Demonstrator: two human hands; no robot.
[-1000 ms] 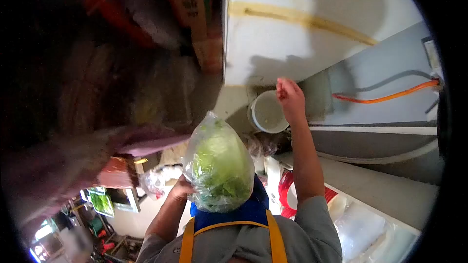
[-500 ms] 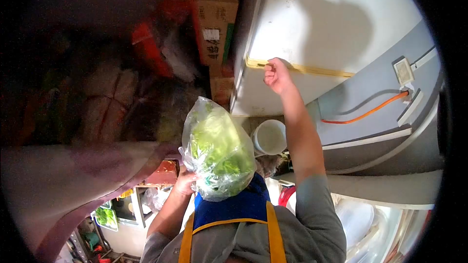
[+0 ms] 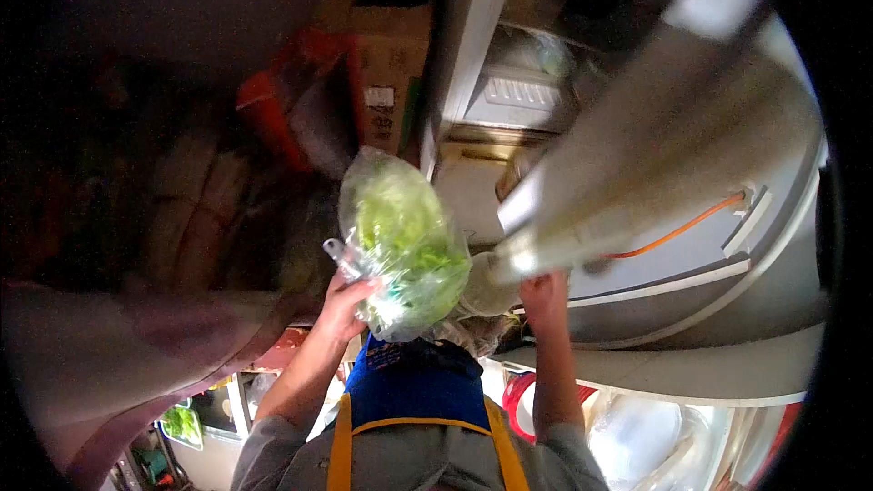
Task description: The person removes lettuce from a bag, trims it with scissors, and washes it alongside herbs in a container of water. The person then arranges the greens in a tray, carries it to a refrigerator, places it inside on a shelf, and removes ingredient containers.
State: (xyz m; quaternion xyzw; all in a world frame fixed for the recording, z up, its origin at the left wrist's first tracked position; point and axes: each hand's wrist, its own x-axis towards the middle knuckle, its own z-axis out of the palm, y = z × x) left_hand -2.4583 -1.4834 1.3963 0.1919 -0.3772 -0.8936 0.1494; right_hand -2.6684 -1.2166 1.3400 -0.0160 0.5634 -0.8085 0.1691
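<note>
While curled, left fingers (image 3: 360, 290) on bag (image 3: 405, 236)

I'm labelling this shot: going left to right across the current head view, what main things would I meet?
Pinkish sheet → left hand → bagged greens → right hand → orange cable.

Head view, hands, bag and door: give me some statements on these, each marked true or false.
1. The left hand holds the clear bag of leafy greens. True.
2. Both hands grip the bag. False: the right hand is away from it, at the lower edge of the blurred white door.
3. The apron is blue with yellow-orange straps. True.
4. The door is fully shut. False: it stands open, with the interior showing.
</note>
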